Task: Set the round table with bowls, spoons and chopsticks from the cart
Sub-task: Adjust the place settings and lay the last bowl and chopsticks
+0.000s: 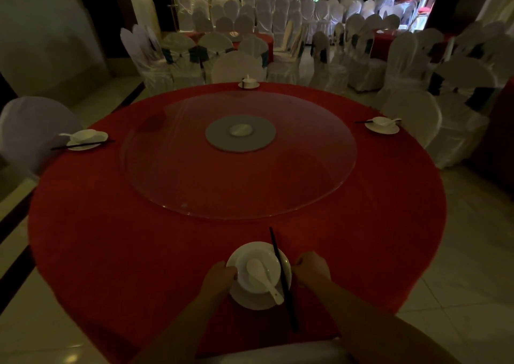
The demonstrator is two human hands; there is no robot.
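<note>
A white bowl (257, 263) with a white spoon (262, 279) in it sits on a white plate (250, 298) at the near edge of the round table (111, 238), which wears a red cloth. Black chopsticks (282, 277) lie across the plate's right side, pointing away from me. My left hand (219, 279) grips the bowl and plate on the left. My right hand (313, 269) touches the plate's right rim. Three more place settings stand at the left (83, 140), far (248, 83) and right (385, 124) edges.
A glass turntable (180, 169) covers the table's middle, on a grey hub (217, 138). White-covered chairs ring the table: one at the left (30, 135), one at the far side (236, 66), several at the right (411, 113). More chairs and red tables fill the dim room behind.
</note>
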